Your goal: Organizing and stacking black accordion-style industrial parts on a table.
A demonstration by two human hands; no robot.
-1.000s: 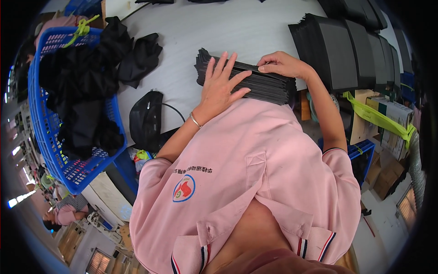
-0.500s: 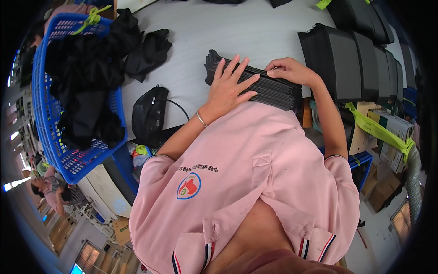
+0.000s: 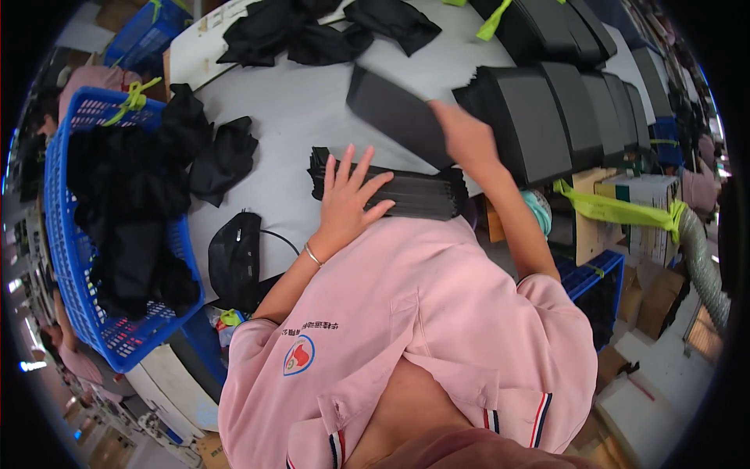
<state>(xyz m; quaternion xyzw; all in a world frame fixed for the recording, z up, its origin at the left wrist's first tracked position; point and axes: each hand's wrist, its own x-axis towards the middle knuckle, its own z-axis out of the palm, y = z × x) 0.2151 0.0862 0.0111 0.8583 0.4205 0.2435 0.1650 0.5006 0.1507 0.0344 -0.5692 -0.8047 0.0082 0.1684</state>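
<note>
A stack of thin black panels [image 3: 414, 197] stands on edge at the front of the table, against my body. My left hand [image 3: 349, 187] lies across its left part with the fingers spread, pressing on the top edges. Above the stack, my right hand [image 3: 466, 139] grips one flat black panel [image 3: 397, 111] by its right end. That panel slants from upper left to lower right and is a little blurred. The fingertips of my right hand are partly hidden and smeared.
A blue basket [image 3: 117, 353] full of black fabric stands at left, with a black zipped pouch [image 3: 234, 262] beside it. Black cloth pieces [image 3: 391, 23] lie at the table's far side. Piles of black panels [image 3: 523, 121] fill the right side, above a yellow-green strap [image 3: 617, 211].
My right hand has left the stack and moved up with one panel in its grip. My left hand stays on the stack. The whole view has shifted, showing more of the table's far side.
</note>
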